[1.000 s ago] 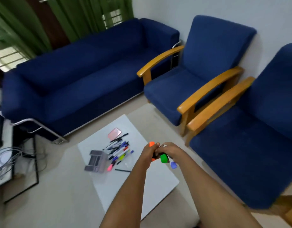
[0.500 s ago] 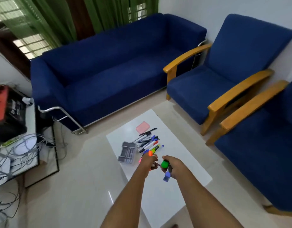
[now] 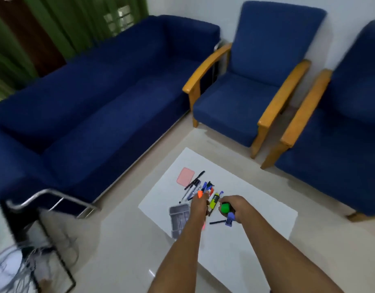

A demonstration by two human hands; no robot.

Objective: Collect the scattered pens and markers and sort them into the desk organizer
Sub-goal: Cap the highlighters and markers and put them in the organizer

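Grey and apparently still unfilled, the organizer [image 3: 178,216] sits on the white table [image 3: 256,208] below my left hand [image 3: 200,203], which grips an orange marker [image 3: 200,194], my right hand [image 3: 232,206] gripping green and purple markers [image 3: 225,207], most pens [image 3: 200,185] still heaped beyond, nearer than a moment ago.

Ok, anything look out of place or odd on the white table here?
Pens and markers lie in a loose pile on the white table beside the grey compartmented organizer. One dark pen lies apart. Otherwise nothing looks spilled or damaged.
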